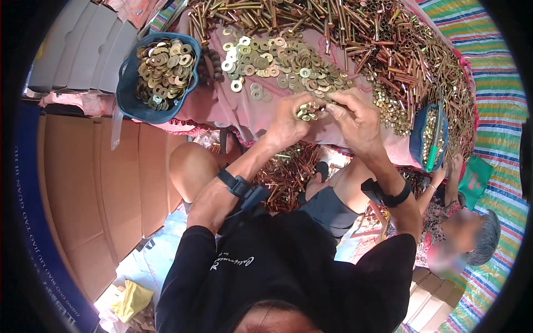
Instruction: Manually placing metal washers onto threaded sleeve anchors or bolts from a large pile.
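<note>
My left hand [287, 121] is wrapped round a bundle of brass-coloured bolts [308, 111], their ends pointing toward me. Close beside it, my right hand [358, 123] has its thumb and fingers pinched together near the bundle. Whatever lies between those fingertips is too small to make out. Just beyond both hands, flat gold washers [283, 61] are spread in a loose heap on a pink cloth [208, 108].
Long bolts [266, 16] and metal sleeves [383, 28] pile up at the back. A blue basin [125, 91] of washers stands left; a smaller blue container [417, 136] stands right, beside a person [438, 222]. Cardboard boxes [83, 183] line the left. More bolts [288, 177] lie below.
</note>
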`<move>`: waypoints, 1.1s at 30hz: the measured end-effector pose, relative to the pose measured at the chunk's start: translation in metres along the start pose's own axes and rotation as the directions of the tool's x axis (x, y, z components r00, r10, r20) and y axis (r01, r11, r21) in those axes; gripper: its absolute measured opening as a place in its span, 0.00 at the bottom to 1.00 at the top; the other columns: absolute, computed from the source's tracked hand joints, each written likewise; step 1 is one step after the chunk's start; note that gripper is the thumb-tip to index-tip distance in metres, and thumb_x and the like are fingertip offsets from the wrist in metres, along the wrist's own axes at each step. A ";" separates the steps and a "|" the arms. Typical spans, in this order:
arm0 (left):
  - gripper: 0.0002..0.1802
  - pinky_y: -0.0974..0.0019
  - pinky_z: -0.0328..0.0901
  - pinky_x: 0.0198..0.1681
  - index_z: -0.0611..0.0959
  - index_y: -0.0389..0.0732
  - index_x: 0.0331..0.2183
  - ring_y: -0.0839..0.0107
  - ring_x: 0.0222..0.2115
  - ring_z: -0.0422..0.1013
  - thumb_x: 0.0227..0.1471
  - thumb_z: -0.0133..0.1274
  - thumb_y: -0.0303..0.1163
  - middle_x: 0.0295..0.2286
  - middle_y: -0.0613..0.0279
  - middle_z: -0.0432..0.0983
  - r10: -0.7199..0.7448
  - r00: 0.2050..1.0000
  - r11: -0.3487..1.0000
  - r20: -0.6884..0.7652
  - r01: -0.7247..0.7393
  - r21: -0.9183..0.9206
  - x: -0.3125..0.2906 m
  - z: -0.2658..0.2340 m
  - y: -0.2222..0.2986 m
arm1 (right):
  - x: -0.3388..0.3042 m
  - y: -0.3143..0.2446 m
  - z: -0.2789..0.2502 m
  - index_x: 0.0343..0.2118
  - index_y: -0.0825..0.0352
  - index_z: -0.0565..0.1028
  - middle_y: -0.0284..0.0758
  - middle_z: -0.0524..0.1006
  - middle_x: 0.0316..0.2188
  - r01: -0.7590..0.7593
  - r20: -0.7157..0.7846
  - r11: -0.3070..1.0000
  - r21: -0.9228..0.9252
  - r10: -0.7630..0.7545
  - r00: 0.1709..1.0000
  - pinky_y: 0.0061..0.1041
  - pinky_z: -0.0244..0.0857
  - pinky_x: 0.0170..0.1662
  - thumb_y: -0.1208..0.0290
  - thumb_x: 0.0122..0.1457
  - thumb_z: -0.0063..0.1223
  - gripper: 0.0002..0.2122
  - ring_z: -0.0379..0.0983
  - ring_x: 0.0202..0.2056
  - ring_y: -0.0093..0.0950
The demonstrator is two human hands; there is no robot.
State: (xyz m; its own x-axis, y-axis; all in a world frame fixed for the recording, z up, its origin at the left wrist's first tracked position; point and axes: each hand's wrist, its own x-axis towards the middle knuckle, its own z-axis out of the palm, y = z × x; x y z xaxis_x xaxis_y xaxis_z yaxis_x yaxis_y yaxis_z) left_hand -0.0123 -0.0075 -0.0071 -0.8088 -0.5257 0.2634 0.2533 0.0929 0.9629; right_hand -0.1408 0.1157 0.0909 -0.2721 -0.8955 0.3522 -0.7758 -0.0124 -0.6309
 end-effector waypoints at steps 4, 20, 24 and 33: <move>0.12 0.68 0.68 0.38 0.85 0.35 0.39 0.74 0.32 0.74 0.50 0.66 0.20 0.30 0.62 0.80 -0.032 0.999 0.999 0.020 0.031 0.011 0.000 0.000 0.004 | -0.009 0.004 0.006 0.44 0.73 0.80 0.37 0.80 0.34 -0.271 -0.008 0.957 0.105 0.273 0.962 0.24 0.71 0.33 0.73 0.59 0.66 0.12 0.77 0.31 0.21; 0.20 0.67 0.69 0.41 0.85 0.34 0.40 0.70 0.35 0.75 0.40 0.53 0.13 0.32 0.59 0.79 -0.064 0.997 0.994 0.040 0.068 -0.086 0.001 -0.002 0.013 | 0.002 -0.012 -0.005 0.29 0.71 0.77 0.37 0.77 0.30 -0.135 -0.015 0.989 0.065 0.136 0.991 0.25 0.68 0.31 0.71 0.56 0.70 0.11 0.75 0.28 0.22; 0.19 0.64 0.70 0.43 0.85 0.34 0.42 0.66 0.36 0.78 0.44 0.59 0.15 0.34 0.53 0.82 -0.048 0.997 0.999 0.065 0.048 -0.004 -0.001 -0.007 0.016 | -0.007 -0.003 -0.015 0.36 0.71 0.79 0.37 0.77 0.31 -0.250 0.163 0.968 0.021 0.244 0.956 0.27 0.69 0.32 0.73 0.57 0.67 0.09 0.75 0.31 0.25; 0.21 0.65 0.70 0.38 0.84 0.36 0.38 0.64 0.33 0.76 0.38 0.52 0.12 0.31 0.55 0.80 -0.040 0.994 0.999 0.105 0.041 -0.006 -0.006 -0.004 -0.002 | -0.011 -0.004 -0.001 0.35 0.71 0.77 0.35 0.80 0.34 -0.198 -0.013 0.976 0.094 0.201 0.980 0.21 0.72 0.32 0.72 0.60 0.67 0.09 0.76 0.31 0.19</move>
State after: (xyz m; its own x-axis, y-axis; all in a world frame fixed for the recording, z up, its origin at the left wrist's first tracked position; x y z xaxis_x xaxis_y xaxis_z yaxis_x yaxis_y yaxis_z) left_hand -0.0063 -0.0080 -0.0108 -0.8698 -0.4369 0.2291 0.2228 0.0664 0.9726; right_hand -0.1350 0.1263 0.0907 -0.4295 -0.8740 0.2274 -0.6494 0.1239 -0.7503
